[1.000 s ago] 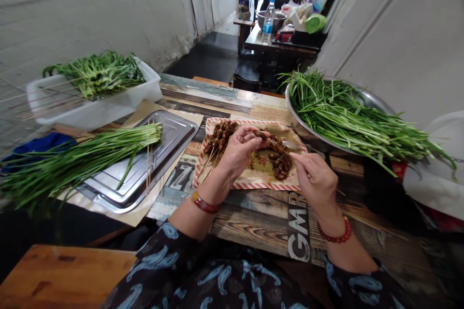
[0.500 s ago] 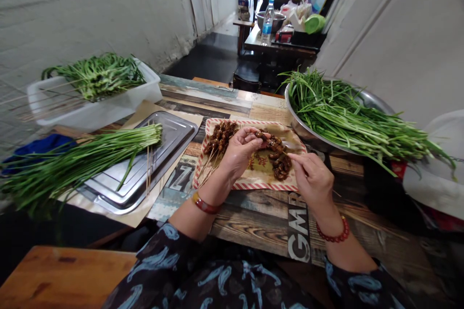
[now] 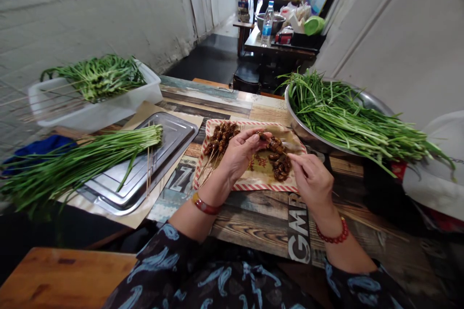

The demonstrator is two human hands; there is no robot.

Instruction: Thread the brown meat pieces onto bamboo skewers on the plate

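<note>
Head camera: tray holds skewers; basin holds greens.

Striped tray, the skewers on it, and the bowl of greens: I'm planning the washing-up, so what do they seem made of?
Striped tray: probably smooth plastic or melamine, judging by its printed rim; enamelled metal is possible. Skewers: likely plain bamboo or wood, being thin and pale tan. Bowl: apparently stainless steel, silvery with soft highlights.

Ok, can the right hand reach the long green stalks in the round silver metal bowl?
Probably yes: the stalks overhang the bowl on its near side, with nothing apparent between them and the right hand.
</note>
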